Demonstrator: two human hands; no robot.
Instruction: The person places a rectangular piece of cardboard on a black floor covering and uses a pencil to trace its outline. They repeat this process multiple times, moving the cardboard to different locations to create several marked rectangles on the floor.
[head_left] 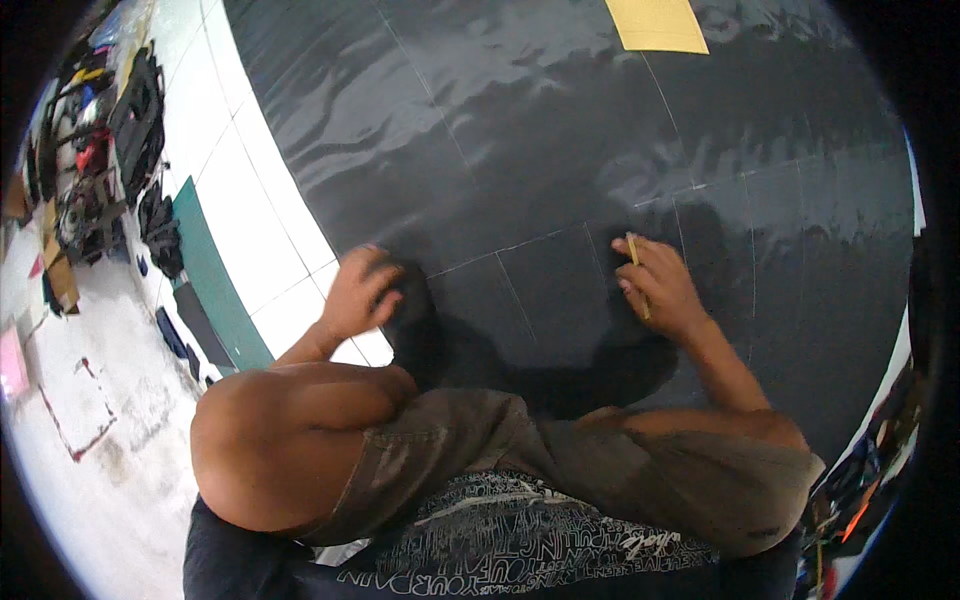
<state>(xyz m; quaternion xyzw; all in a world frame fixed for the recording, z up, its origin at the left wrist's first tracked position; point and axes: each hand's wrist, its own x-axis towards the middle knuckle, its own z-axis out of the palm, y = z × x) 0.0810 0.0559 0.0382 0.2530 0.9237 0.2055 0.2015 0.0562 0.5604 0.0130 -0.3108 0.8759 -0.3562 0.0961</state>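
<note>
A large sheet of shiny black material (500,130) is spread on the floor before me, crossed by thin pale lines. My right hand (660,285) is closed round a slim yellow stick (632,247), perhaps a pencil or marking pen, just over the sheet. One end of the stick points away from me between the fingers. At the sheet's left edge my left hand (362,292) hovers with bent fingers apart, holding nothing. It is slightly blurred. A yellow flat card or pattern piece (660,25) lies on the sheet at the far side, partly out of view.
White floor tiles (235,170) run along the sheet's left side, with a dark green strip (215,270) lying on them. Farther left is a heap of dark cloth and odds and ends (90,180). More clutter (870,490) lies at the lower right. My bent knees frame the near side.
</note>
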